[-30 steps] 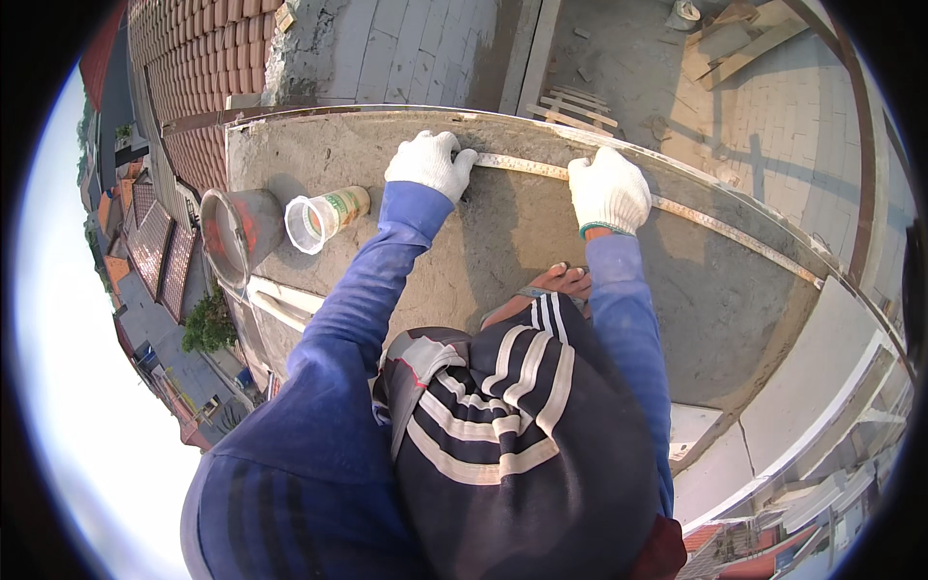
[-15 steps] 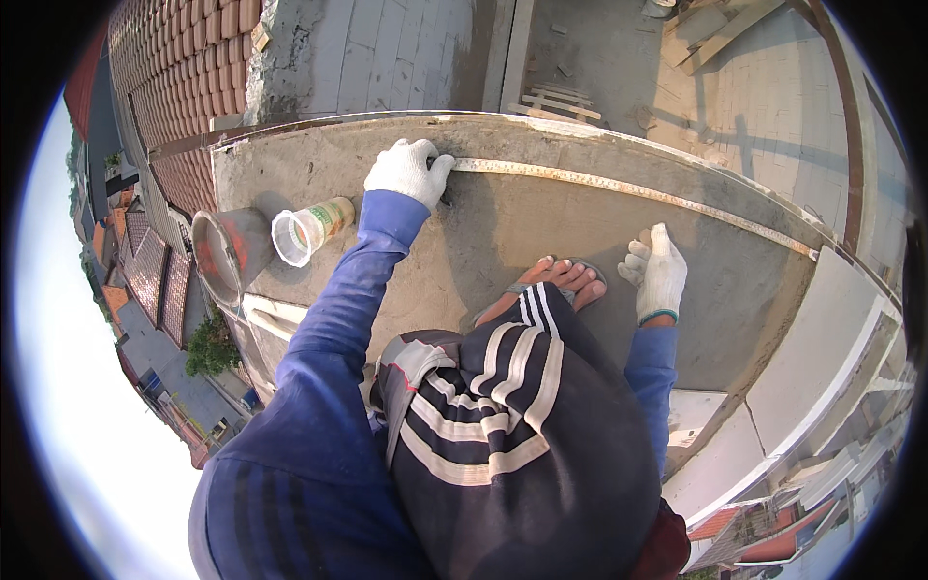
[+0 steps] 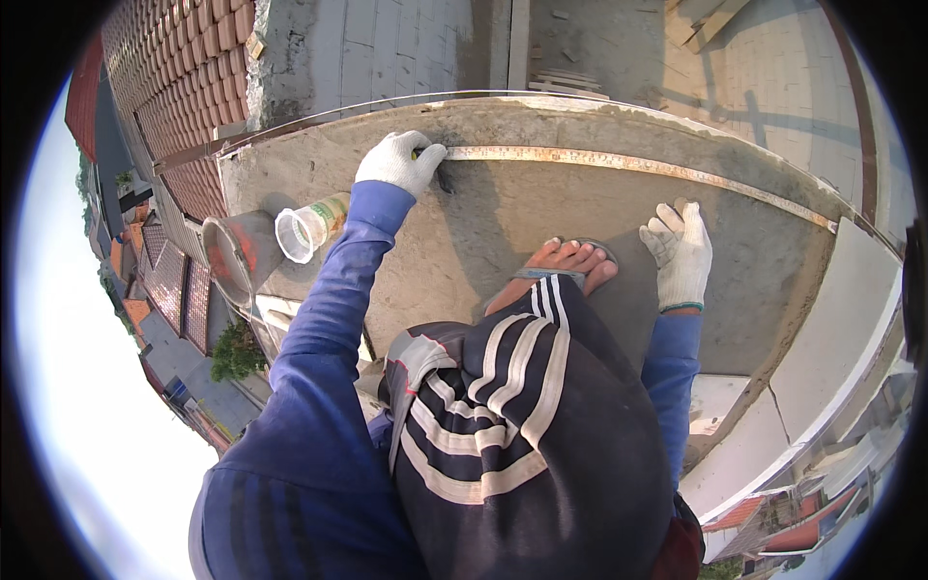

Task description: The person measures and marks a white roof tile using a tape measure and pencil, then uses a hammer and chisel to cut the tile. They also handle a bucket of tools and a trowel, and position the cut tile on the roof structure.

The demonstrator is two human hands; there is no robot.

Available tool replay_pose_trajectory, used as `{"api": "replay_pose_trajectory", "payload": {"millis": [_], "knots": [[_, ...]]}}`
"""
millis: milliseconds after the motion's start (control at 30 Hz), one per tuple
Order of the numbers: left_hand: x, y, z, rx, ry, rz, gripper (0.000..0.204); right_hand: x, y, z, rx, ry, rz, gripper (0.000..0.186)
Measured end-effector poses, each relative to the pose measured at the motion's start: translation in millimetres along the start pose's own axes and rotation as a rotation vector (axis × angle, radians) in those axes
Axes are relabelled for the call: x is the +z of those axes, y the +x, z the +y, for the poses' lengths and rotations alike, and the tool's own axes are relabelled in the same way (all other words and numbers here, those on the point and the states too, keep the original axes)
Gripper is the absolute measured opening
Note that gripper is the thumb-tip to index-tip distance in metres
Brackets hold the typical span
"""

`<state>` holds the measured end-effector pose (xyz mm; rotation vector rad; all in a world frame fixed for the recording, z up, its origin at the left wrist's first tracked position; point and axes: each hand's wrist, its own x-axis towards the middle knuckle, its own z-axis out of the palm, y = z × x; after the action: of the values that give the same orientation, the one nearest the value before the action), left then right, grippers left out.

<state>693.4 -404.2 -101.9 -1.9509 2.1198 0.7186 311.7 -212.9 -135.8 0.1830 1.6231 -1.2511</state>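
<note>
My left hand [image 3: 401,162], in a white knit glove, is closed around a tape measure [image 3: 418,153]. Mostly hidden by the glove, its case shows a dark and yellow bit. The worn, pale blade [image 3: 599,159] stretches right along the concrete ledge [image 3: 551,208] to its far end by a grey panel. My right hand [image 3: 682,253], gloved too, hovers below the blade, apart from it. Its fingers are curled together, and a small brownish thing shows at the fingertips, too small to name. My sandalled foot [image 3: 570,263] is planted between the hands.
Left of my left arm are a clear plastic cup [image 3: 307,230] lying tilted and a dirty bucket [image 3: 237,253]. The ledge's far edge [image 3: 619,114] drops to a lower floor with planks. Tiled roofs [image 3: 184,72] lie beyond on the left; pale panels [image 3: 851,300] border the right.
My right hand has moved right and slightly up, nearer the blade's far end. The left hand keeps its grip on the tape measure. The whole view has shifted slightly.
</note>
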Motion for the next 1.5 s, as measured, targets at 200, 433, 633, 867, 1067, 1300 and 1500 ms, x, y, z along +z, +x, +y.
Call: {"api": "replay_pose_trajectory", "payload": {"millis": [200, 433, 633, 867, 1067, 1300, 1500], "knots": [[-60.7, -26.2, -2.7, 0.024, 0.022, -0.146, 0.043, -15.6, 28.4, -50.4, -0.059, 0.298, 0.151, 0.075], [-134.1, -71.9, 12.7, 0.060, 0.162, -0.137, 0.042, -25.1, 37.6, -36.1, -0.110, 0.481, 0.078, 0.056], [-186.7, -100.0, 73.5, 0.222, 0.380, 0.046, 0.037, 106.2, -52.2, 67.3, 0.306, 0.415, -0.645, 0.052], [-275.0, -142.3, 158.4, 0.230, 0.760, 0.358, 0.031, 126.6, -70.3, 56.6, 0.332, 0.300, -0.756, 0.050], [-331.0, -173.1, 233.8, 0.304, 0.961, 0.549, 0.032, 75.0, 12.4, 76.1, 0.166, 0.193, -0.486, 0.044], [-318.1, -184.9, 282.4, 0.427, 1.123, 0.598, 0.029, 86.6, 12.9, 61.7, 0.082, 0.291, -0.587, 0.042], [-303.8, -181.5, 311.2, 0.537, 1.171, 0.614, 0.027, 117.6, 26.9, 68.4, 0.054, 0.206, -0.672, 0.018]]}}
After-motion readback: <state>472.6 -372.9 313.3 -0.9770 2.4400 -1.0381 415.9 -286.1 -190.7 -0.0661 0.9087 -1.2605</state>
